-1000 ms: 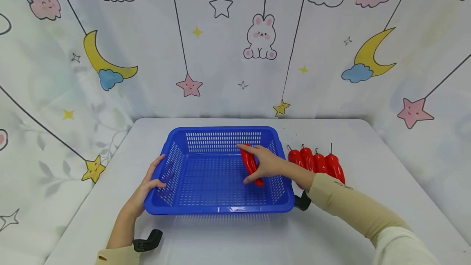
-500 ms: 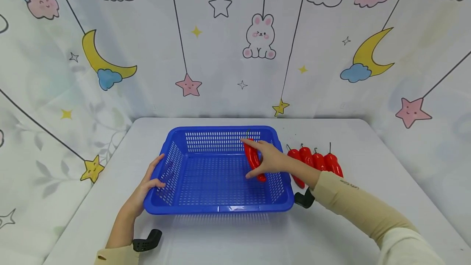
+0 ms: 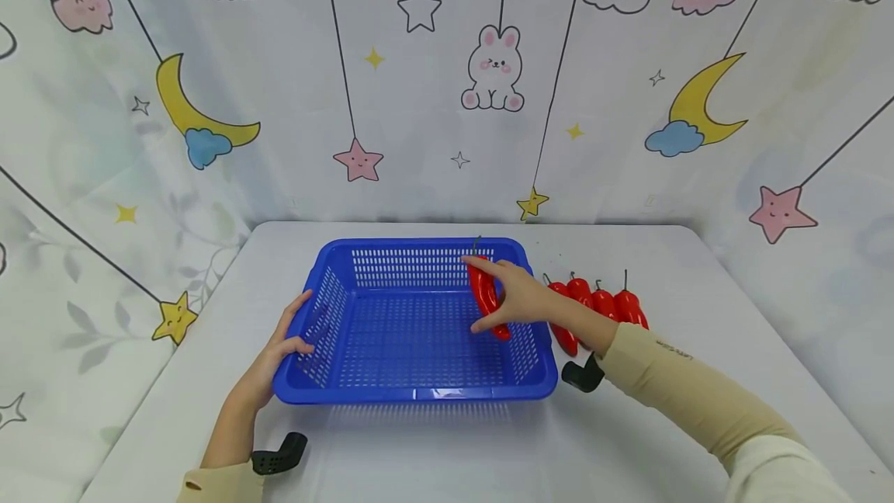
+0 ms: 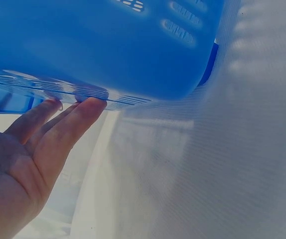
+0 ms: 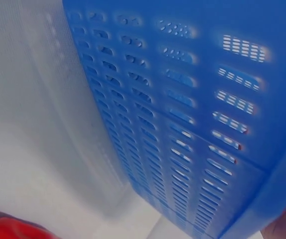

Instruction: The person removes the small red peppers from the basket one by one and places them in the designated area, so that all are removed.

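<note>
A blue plastic basket (image 3: 419, 396) with slotted walls stands on the white table. My left hand (image 3: 268, 367) grips its left side, thumb over the rim; in the left wrist view its fingers (image 4: 78, 124) lie against the outer wall. Over the basket's right end, my right hand (image 3: 527, 297) holds a red chili pepper (image 3: 482, 286) between thumb and fingers, its green stem pointing to the back. The right wrist view mostly shows the basket's outer wall (image 5: 133, 109), with a bit of the right hand (image 5: 285, 224) at the lower right edge.
Several red chili peppers (image 3: 632, 305) lie in a row on the table (image 3: 698, 348), right of the basket, partly behind my right forearm. A black wrist device (image 3: 583, 375) is on the right wrist, another (image 3: 281, 454) on the left. A cartoon-printed curtain (image 3: 433, 99) hangs behind.
My right hand has moved a little right and toward the back with the chili pepper, now near the basket's right wall. The left hand and the basket stay put.
</note>
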A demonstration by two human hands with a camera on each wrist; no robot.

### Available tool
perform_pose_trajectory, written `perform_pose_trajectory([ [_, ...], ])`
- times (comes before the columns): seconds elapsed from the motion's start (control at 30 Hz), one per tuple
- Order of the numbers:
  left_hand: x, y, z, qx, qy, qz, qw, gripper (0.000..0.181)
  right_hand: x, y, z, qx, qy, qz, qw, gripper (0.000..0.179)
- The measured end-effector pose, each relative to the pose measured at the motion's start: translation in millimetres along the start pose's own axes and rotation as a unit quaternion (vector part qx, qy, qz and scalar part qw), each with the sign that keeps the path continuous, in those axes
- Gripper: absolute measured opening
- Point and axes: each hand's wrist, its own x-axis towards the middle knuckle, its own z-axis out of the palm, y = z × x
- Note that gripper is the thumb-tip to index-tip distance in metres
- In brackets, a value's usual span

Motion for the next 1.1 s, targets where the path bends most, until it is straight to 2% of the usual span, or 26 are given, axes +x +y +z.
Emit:
perform_pose_trajectory([
  [0.6,-1.0,1.6,-0.2,-0.001,-0.002,-0.002,1.0000,0.079,-6.4,-2,-14,0.004,0.008,0.016,0.9998,0.100],
  [1.1,-1.2,2.8,-1.5,-0.006,-0.011,0.002,0.9999,0.079,-13.6,-2,-25,0.016,0.015,0.012,0.9997,0.101],
])
